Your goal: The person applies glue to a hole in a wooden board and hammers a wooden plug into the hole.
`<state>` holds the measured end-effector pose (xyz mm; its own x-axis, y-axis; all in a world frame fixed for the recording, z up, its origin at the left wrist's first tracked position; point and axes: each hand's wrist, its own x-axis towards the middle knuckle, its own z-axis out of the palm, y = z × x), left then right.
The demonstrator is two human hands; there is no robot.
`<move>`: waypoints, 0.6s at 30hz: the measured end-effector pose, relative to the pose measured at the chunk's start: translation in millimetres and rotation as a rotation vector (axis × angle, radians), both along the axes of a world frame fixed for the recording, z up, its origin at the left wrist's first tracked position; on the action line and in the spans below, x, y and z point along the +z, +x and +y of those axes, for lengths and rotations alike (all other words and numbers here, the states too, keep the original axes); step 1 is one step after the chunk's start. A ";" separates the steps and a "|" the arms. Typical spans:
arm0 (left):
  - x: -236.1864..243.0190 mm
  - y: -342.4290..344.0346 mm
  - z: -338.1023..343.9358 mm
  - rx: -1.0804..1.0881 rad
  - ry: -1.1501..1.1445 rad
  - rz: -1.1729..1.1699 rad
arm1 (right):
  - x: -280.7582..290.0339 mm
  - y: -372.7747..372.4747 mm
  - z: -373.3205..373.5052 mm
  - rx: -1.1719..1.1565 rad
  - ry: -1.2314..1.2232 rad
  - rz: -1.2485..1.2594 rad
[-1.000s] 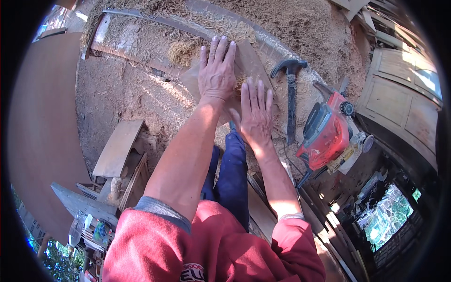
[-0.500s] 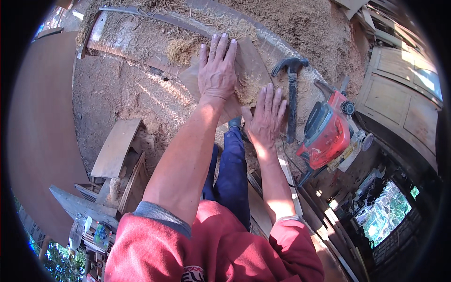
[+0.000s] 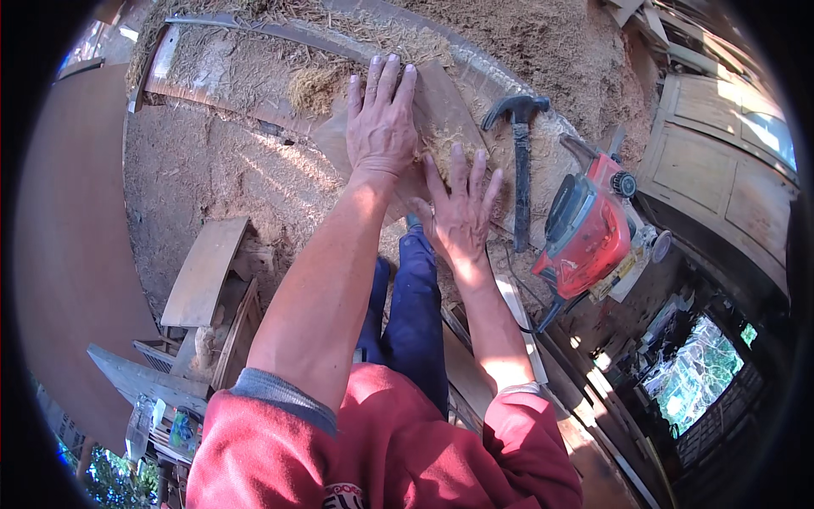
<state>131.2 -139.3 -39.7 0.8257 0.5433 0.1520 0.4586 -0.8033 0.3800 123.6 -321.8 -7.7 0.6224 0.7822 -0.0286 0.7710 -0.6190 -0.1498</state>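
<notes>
My left hand [image 3: 381, 131] lies flat on a brown wooden board [image 3: 449, 93], fingers stretched toward the board's far edge. Palm down, my right hand [image 3: 463, 204] has its fingers spread at the board's near right side, by a patch of pale shavings [image 3: 443, 146] on the wood. Neither hand grips anything. To the right of my right hand lies a dark claw hammer [image 3: 521, 161], head pointing away from me. Part of the board is hidden under my hands.
A red handheld power tool [image 3: 593, 225] with a cord lies right of the hammer. Sawdust and straw-like shavings [image 3: 312, 90] cover the worktop. Wooden pieces [image 3: 203, 271] are stacked at left, a large brown panel [image 3: 72, 237] beyond. A panelled cabinet door [image 3: 721, 161] stands at right.
My right hand has slid left, closer to my left hand, its fingers spreading wider over the shavings. My left hand stays flat on the board. The whole view has shifted slightly.
</notes>
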 end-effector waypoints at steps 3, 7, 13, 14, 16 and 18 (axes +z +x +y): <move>1.6 -2.2 5.9 0.011 0.008 -0.009 | 4.9 25.0 19.4 -0.003 0.003 -0.016; -0.1 -3.8 6.1 0.012 0.020 0.000 | -1.2 17.2 6.5 -0.111 0.137 0.040; 0.3 -0.6 2.6 0.010 0.033 -0.003 | -5.5 -23.9 -17.6 -0.127 0.027 0.030; 0.3 -1.3 1.0 0.005 0.024 0.000 | -3.4 -26.5 -16.2 -0.119 0.044 0.038; -0.6 -0.5 0.6 -0.003 0.017 0.003 | 2.3 -23.3 -17.1 -0.156 0.131 0.099; -1.5 -2.8 3.3 0.009 0.031 -0.003 | 5.6 -23.2 -14.0 -0.080 0.148 0.083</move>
<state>128.4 -136.0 -41.2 0.8200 0.5462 0.1710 0.4652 -0.8101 0.3567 100.4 -335.8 -2.1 0.6831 0.7298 0.0294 0.7015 -0.6443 -0.3045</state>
